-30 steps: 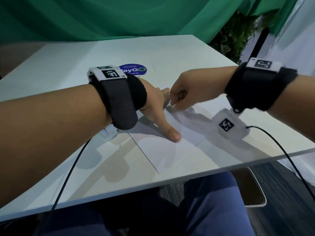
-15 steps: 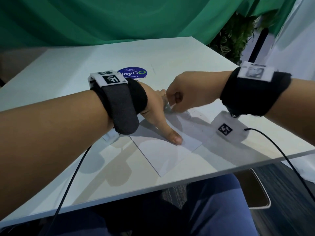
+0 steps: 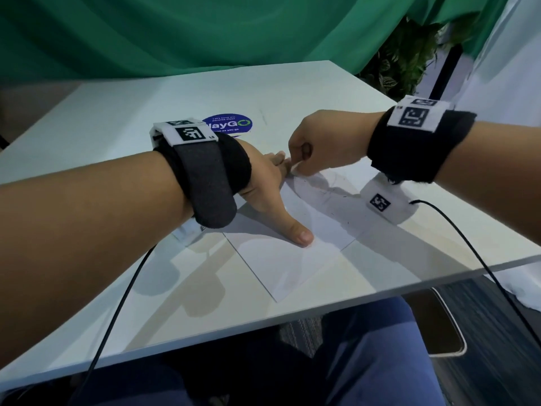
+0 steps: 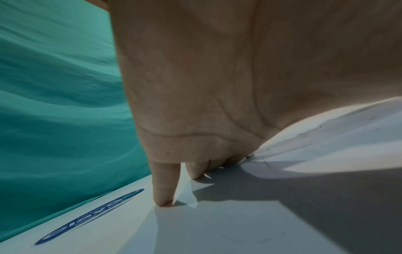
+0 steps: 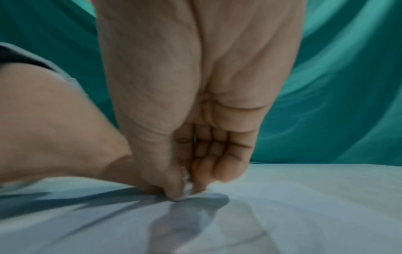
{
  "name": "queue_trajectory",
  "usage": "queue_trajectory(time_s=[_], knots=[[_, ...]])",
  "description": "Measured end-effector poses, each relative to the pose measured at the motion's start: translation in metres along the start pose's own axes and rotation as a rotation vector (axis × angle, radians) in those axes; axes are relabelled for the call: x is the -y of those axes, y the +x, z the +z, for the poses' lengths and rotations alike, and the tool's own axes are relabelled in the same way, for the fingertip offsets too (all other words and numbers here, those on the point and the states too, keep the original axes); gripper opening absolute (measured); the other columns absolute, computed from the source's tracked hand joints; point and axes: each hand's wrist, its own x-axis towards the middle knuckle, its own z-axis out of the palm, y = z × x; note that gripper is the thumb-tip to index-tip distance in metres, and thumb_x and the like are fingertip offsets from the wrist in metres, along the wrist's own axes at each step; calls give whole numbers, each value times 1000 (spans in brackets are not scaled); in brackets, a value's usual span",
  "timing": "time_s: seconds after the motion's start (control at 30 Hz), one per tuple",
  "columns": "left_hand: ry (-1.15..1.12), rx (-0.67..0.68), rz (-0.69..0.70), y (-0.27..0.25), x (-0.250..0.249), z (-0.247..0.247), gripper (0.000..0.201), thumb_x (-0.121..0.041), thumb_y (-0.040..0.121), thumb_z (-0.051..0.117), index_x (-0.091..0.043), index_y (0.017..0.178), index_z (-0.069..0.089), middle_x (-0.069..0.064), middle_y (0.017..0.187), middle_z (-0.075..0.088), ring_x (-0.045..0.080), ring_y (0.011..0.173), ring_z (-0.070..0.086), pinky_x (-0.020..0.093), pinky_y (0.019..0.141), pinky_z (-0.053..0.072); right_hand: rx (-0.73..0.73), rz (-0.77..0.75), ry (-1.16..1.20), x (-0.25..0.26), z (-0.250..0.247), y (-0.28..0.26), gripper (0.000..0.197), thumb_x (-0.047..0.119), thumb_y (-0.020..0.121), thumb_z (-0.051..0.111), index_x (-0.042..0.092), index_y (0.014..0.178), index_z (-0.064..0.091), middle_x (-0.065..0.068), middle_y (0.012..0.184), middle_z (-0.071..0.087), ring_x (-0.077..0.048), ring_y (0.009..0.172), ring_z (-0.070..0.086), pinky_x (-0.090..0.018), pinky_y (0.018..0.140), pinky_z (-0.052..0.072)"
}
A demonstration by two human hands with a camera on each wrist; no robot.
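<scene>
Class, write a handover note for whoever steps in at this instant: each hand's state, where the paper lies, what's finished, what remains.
Left hand: flat, fingers and thumb straight, pressing the paper onto the white table.
Right hand: thumb and forefinger pinch the paper's far edge beside the left fingertips.
Paper: near the table's front edge, blue sticker beyond it.
Done: one layer seems folded over.
Left: probably finishing and flattening the pinched fold.
</scene>
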Motion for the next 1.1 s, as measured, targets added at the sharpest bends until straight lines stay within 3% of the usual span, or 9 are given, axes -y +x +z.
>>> queue_trajectory(time_s=[0.17, 0.3, 0.47, 0.6, 0.67, 0.8, 0.9, 1.0, 1.1], knots=[[-60, -13, -18, -3, -1, 0, 134, -93, 53, 68, -37, 164, 18, -15, 167, 17, 14, 152, 27, 29, 116, 24, 147, -119, 10, 18, 2, -9, 14, 39, 88, 73, 25, 84, 72, 5, 78, 70, -14, 69, 59, -29, 66, 51], [9, -6, -13, -3, -1, 0, 145, -99, 50, 59, -40, 165, -8, -16, 172, -15, 5, 158, -6, 35, 125, 8, 9, 6, 24, -2, 0, 4, 18, 39, 90, 73, 22, 89, 75, 7, 80, 69, -17, 75, 59, -27, 63, 46], [-66, -5, 23, -4, 2, 0, 138, -94, 52, 68, -42, 165, 9, -19, 170, 7, 11, 156, 17, 33, 121, 17, 188, -78, 70, 9, 1, -3, 15, 42, 88, 74, 27, 85, 74, 3, 78, 73, -12, 68, 60, -28, 65, 50], [32, -2, -14, 2, 3, 0, 165, -107, 36, 55, -33, 163, -21, -11, 171, -24, 9, 158, -16, 39, 126, 0, 60, 61, 55, -15, -4, 7, 16, 41, 88, 74, 25, 88, 76, 4, 82, 74, -17, 75, 65, -26, 63, 49], [38, 0, -31, 3, 3, 1, 166, -105, 37, 53, -29, 162, -25, -9, 171, -27, 8, 158, -18, 39, 126, -1, 10, 83, 32, -20, -2, 8, 15, 37, 89, 74, 22, 89, 75, 5, 83, 72, -21, 77, 64, -26, 61, 48], [-34, 21, 3, 3, 5, 1, 162, -104, 36, 60, -41, 163, -17, -16, 172, -19, 9, 159, -5, 37, 125, 6, 114, -46, 26, -4, 4, -3, 15, 37, 89, 74, 22, 86, 73, 4, 77, 69, -14, 66, 56, -27, 64, 47], [2, 18, -12, 4, 4, 0, 169, -106, 32, 56, -33, 162, -24, -12, 171, -25, 9, 159, -12, 38, 126, 2, 64, 36, 46, -17, -1, 1, 19, 42, 90, 73, 23, 90, 76, 6, 82, 74, -18, 79, 66, -31, 73, 53], [32, 9, -34, 4, 2, 0, 166, -103, 39, 54, -26, 161, -27, -9, 170, -28, 9, 158, -17, 38, 126, 0, -8, 73, 17, -27, 0, 6, 13, 36, 90, 73, 23, 88, 74, 9, 80, 71, -16, 75, 61, -25, 65, 47], [11, 17, -13, 5, 5, 1, 170, -108, 34, 56, -32, 161, -26, -12, 170, -27, 7, 157, -17, 38, 127, 1, 85, -17, 16, -15, 4, 0, 13, 37, 89, 74, 25, 85, 73, 7, 76, 68, -9, 65, 55, -22, 62, 46]])
